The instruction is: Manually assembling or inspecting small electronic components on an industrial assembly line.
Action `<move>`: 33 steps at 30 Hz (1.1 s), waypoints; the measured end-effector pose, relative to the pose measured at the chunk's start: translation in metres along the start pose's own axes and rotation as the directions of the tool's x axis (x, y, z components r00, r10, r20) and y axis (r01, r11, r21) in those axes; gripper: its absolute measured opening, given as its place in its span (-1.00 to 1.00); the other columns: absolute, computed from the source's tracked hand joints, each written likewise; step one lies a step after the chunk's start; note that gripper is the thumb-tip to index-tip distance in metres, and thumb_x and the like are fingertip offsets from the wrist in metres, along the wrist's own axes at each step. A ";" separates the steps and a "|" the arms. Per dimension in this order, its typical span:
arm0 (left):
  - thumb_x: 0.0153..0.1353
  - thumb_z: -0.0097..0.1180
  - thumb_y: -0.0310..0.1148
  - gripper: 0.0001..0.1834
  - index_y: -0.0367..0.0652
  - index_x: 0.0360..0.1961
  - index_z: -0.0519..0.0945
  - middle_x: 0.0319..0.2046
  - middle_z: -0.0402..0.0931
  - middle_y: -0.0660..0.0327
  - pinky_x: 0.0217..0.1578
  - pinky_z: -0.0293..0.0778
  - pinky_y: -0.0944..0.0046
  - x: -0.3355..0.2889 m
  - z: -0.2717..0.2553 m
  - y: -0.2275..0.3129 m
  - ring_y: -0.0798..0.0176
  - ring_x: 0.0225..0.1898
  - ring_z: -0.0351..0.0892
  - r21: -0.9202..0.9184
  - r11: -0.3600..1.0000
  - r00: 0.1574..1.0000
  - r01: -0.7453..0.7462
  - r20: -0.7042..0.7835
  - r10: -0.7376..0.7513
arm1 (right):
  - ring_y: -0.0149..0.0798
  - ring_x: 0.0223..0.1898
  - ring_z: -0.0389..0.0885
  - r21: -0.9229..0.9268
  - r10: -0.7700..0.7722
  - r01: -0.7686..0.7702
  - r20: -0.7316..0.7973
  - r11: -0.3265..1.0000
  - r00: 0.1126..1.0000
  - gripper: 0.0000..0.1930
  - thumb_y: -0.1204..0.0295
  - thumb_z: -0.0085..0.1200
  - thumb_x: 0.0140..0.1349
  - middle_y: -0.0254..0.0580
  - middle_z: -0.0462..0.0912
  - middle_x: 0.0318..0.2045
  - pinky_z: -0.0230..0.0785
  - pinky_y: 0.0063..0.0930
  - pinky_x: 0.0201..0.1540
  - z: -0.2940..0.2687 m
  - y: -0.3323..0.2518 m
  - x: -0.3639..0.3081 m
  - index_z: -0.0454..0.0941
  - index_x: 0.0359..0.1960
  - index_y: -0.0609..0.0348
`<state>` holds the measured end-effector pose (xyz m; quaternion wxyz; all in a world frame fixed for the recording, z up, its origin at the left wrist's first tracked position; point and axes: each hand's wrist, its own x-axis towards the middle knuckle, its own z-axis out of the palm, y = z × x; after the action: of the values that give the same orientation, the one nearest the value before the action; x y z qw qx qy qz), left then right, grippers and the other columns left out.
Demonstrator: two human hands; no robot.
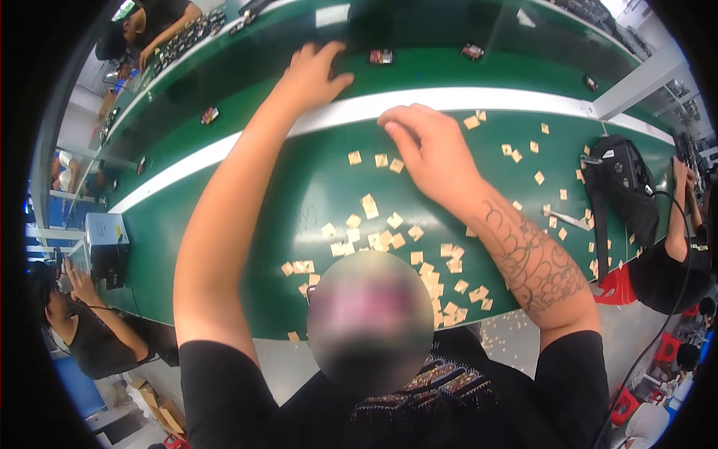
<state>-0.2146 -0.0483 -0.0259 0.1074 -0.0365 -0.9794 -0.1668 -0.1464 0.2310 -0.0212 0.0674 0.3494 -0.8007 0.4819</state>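
Note:
My left hand (314, 78) reaches past the white rail (359, 107) over the green belt beyond it. Its fingers are spread and nothing shows in them. Just right of it on the belt lies a small pink-and-dark item (381, 57), apart from the fingertips. My right hand (434, 153) is by the rail's near edge, above the green table (299, 179). Its fingers are curled, thumb close to the index finger; whatever is inside, if anything, is hidden. Several small pale-yellow paper pieces (381, 160) lie below and left of it.
More small items (472, 52) sit along the belt. Pale pieces (455, 265) are scattered over the table's near part. Tweezers (570, 219) and a black bag (624, 176) lie at the right. A box (107, 239) stands far left. Other people work on both sides.

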 end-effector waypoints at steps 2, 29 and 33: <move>0.30 0.42 -0.23 -0.38 0.03 0.38 0.57 0.04 0.61 0.01 0.24 0.51 -0.05 -0.022 -0.004 -0.011 -0.13 0.19 0.55 -0.086 0.988 0.991 -0.130 -0.039 0.127 | -0.06 -0.32 0.66 0.038 0.028 -0.029 0.006 0.999 1.000 -0.85 0.48 0.17 0.49 -0.04 0.68 -0.28 0.51 -0.24 -0.18 0.002 -0.003 0.001 0.73 -0.02 0.19; 0.00 0.55 -0.55 -0.32 -0.19 0.22 0.63 0.06 0.52 0.08 0.18 0.52 0.05 -0.177 -0.043 0.049 -0.05 0.14 0.53 -0.362 0.894 0.959 -0.263 0.005 0.284 | -0.10 -0.27 0.62 0.191 -0.239 0.179 0.368 0.965 0.899 -0.83 0.54 0.24 0.42 -0.17 0.58 -0.23 0.50 -0.25 -0.18 0.018 -0.020 -0.002 0.77 -0.02 0.15; -0.02 0.56 -0.56 -0.36 -0.21 0.16 0.65 0.01 0.53 0.10 0.14 0.54 0.08 -0.178 -0.041 0.047 -0.03 0.08 0.56 -0.382 0.897 0.965 -0.223 0.040 0.257 | -0.04 -0.20 0.67 0.042 -0.144 0.141 0.463 0.989 0.874 -0.85 0.53 0.27 0.38 -0.16 0.57 -0.17 0.55 -0.15 -0.12 0.013 -0.027 -0.005 0.76 -0.06 0.10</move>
<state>-0.0277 -0.0239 -0.0125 0.0742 -0.1845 -0.9213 -0.3342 -0.1227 0.2152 -0.0102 -0.0923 0.5130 -0.7638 0.3806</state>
